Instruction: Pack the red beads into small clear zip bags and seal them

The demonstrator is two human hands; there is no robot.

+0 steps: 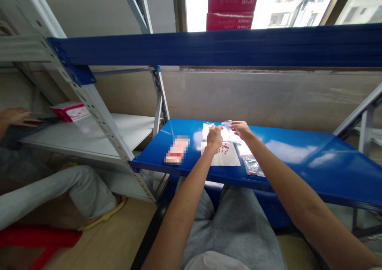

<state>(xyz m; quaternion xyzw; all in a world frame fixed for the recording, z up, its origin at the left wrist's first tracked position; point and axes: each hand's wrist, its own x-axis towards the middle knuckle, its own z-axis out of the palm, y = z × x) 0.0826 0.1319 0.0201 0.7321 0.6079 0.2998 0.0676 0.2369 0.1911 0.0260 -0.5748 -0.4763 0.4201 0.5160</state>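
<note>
Over the blue shelf top, a small clear plastic bag (226,124) spans the space between my hands. The fingers of my left hand (214,137) are closed at the bag's left side. On its right side, my right hand (242,130) holds the bag's edge with its fingertips. Below them lies a white paper sheet (225,159) with several small red pieces (224,148) scattered on it. Just behind the sheet are clear bags with white contents (207,130), partly covered by my left hand. Nearer my right forearm rests a clear bag with red pieces inside (252,167).
A blurred-out pink and white item (177,150) lies left on the blue shelf (286,150). A blue crossbeam (209,49) runs above my hands. To the left stand a grey upright (101,114) and a white shelf (125,130) with a red-and-white box (71,111); another person sits there.
</note>
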